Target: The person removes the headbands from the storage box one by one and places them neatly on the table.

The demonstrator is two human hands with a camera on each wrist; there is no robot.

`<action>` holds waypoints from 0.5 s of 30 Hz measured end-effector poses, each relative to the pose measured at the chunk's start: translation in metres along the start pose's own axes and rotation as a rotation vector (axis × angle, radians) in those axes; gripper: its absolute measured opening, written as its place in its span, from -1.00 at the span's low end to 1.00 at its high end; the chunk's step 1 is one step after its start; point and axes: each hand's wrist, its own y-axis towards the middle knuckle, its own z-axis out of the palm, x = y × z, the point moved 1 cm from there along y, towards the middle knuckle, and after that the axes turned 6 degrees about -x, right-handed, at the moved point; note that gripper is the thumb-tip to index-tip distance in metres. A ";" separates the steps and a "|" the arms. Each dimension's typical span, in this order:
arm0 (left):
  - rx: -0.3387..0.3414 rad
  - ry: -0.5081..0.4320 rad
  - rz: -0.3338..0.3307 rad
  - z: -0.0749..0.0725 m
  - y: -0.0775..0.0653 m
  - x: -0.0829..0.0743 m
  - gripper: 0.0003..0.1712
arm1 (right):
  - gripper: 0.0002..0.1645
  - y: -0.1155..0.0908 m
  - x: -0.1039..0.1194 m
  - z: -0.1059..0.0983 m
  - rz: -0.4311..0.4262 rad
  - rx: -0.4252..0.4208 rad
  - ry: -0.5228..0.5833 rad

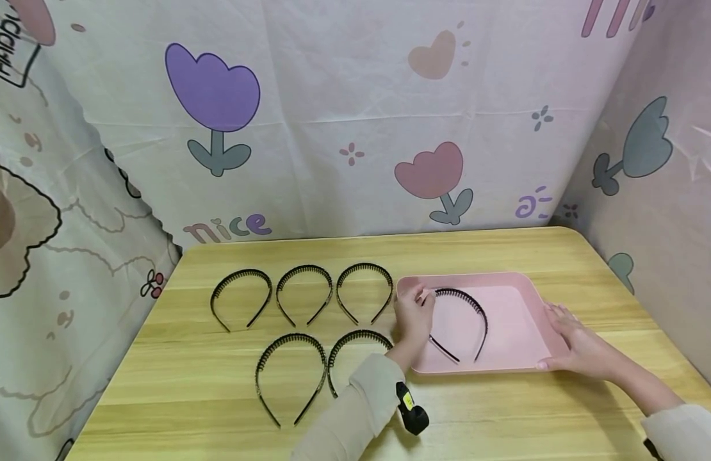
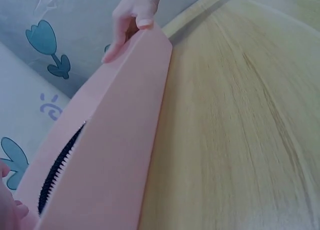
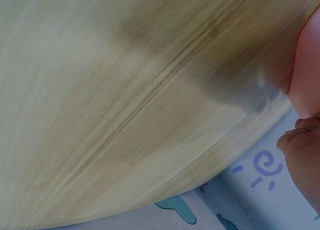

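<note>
A pink tray (image 1: 511, 320) lies on the right half of the table with one black toothed headband (image 1: 467, 299) inside it. My left hand (image 1: 414, 315) reaches over the tray's left end and pinches the left side of that headband, covering part of its curve. In the left wrist view the headband (image 2: 56, 172) shows behind the tray wall (image 2: 117, 120), beside the fingertips. At the opposite end my right hand (image 1: 583, 346) grips the tray's right rim, its thumb at the near corner. The right wrist view catches only part of the right hand (image 3: 305, 150) beside the tray.
Left of the tray, three similar headbands (image 1: 240, 274) form a back row. Two more headbands (image 1: 292, 337) lie in front, one partly hidden by the left forearm. A printed cloth (image 1: 332, 96) hangs behind and beside the wooden table (image 1: 182, 397).
</note>
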 end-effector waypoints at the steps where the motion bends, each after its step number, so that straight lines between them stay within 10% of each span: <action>1: -0.009 0.029 0.007 0.001 0.000 0.001 -0.69 | 0.29 0.000 0.000 0.000 -0.004 -0.003 0.001; 15: -0.040 0.328 0.070 0.003 -0.002 0.010 -0.69 | 0.29 0.000 -0.001 0.001 -0.009 -0.007 -0.008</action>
